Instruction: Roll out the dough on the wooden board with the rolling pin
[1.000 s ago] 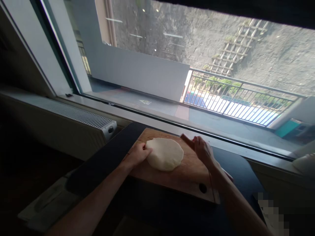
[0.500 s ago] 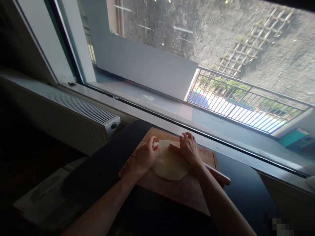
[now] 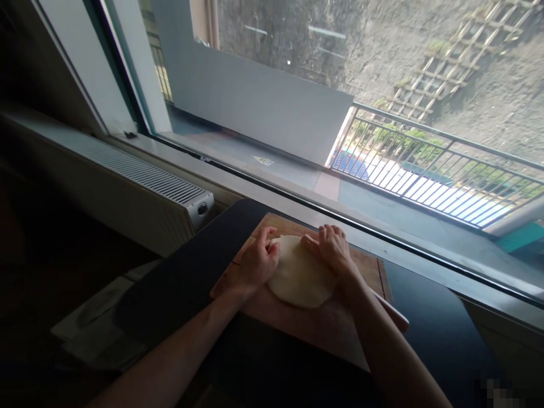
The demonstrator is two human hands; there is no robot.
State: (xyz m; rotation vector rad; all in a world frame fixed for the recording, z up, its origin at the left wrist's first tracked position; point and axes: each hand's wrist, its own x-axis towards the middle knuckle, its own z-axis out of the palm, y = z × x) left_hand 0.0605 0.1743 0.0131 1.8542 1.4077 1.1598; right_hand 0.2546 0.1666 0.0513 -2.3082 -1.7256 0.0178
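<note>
A flat, pale round of dough lies on a wooden board. At its left edge, my left hand is closed, with thumb and fingers pinching the rim. My right hand curls over the upper right part of the dough, closed on a wooden rolling pin. Only the pin's lower right end shows clearly, past my forearm; my hand and arm cover most of the rest.
The board sits on a dark table with rounded corners, against a window sill. A white radiator stands to the left. Below it, a pale flat item is dim in shadow. Beyond the glass runs a railing.
The view has shifted slightly, so everything sits a little further right and higher. My right hand has turned with the pin, whose left end no longer shows plainly over the dough.
</note>
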